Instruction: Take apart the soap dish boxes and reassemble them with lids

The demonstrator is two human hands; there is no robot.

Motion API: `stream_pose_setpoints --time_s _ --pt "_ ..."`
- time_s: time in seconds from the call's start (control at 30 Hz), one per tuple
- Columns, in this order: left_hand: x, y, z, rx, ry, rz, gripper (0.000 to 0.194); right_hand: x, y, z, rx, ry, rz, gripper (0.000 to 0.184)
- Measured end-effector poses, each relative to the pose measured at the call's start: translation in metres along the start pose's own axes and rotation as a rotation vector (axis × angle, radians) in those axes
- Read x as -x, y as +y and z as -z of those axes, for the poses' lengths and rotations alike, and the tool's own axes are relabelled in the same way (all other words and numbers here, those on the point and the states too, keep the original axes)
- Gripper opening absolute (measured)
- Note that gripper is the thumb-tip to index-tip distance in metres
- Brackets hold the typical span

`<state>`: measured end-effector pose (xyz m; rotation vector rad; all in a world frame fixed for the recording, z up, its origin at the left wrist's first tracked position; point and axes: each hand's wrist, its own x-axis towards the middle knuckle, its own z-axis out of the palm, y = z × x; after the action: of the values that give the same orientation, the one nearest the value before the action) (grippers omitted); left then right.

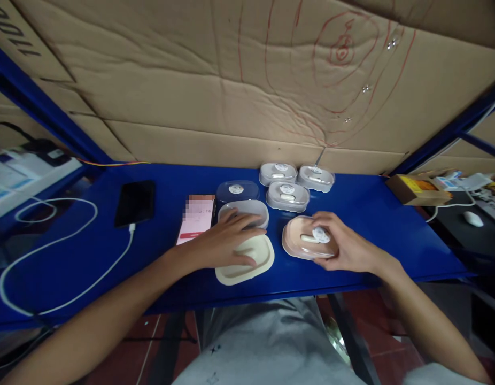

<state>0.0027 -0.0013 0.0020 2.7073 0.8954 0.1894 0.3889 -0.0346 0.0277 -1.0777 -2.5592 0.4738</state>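
One pink oval clear-lidded box (294, 238), long axis left-right: my right hand (349, 246) pinches its right end; left hand (221, 243) spread over cream oval lid (232, 275).

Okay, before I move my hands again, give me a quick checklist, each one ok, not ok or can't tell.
1. Right hand has its fingers and thumb around the pink box: ok.
2. Three boxes at the back have their clear covers on: ok.
3. Space above the cream piece is free: not ok, the left hand is over part of it.
4. Left hand has a firm hold on something: cannot tell, its fingers are spread.
5. Lit phone is clear of the left arm: cannot tell, the arm hides its lower end.
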Motion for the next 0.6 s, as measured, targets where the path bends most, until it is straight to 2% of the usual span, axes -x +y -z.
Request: stream_pose_setpoints --time_s 0.07,0.13,0.23,0.3,0.4,0.47,0.53,0.6 --pt "0.0 -0.002 -0.001 -0.003 -0.007 0.003 0.072 0.001 0.003 -0.006 0.015 0.004 -0.024 0.077" --pt "0.001 -0.004 -0.002 -0.007 -0.008 0.006 0.068 0.0 0.016 -0.001 0.036 0.07 -0.027 0.078" --pt "0.003 -0.008 -0.003 -0.004 -0.005 0.012 0.065 0.002 0.05 0.018 0.088 0.211 -0.078 0.078" --pt "0.005 -0.009 -0.002 0.006 -0.005 0.019 0.062 0.007 0.077 0.029 0.165 0.24 -0.173 0.078" --pt "0.006 -0.008 0.002 0.024 -0.006 0.026 0.058 0.015 0.11 0.034 0.246 0.213 -0.309 0.077" --pt "0.007 -0.008 0.006 0.033 -0.011 0.034 0.056 0.018 0.123 0.032 0.252 0.169 -0.336 0.077" --pt "0.009 -0.007 0.009 0.045 -0.01 0.036 0.053 0.017 0.125 0.028 0.24 0.114 -0.339 0.077" --pt "0.01 -0.007 0.012 0.057 0.007 0.02 0.049 0.015 0.117 0.026 0.235 0.086 -0.335 0.075"
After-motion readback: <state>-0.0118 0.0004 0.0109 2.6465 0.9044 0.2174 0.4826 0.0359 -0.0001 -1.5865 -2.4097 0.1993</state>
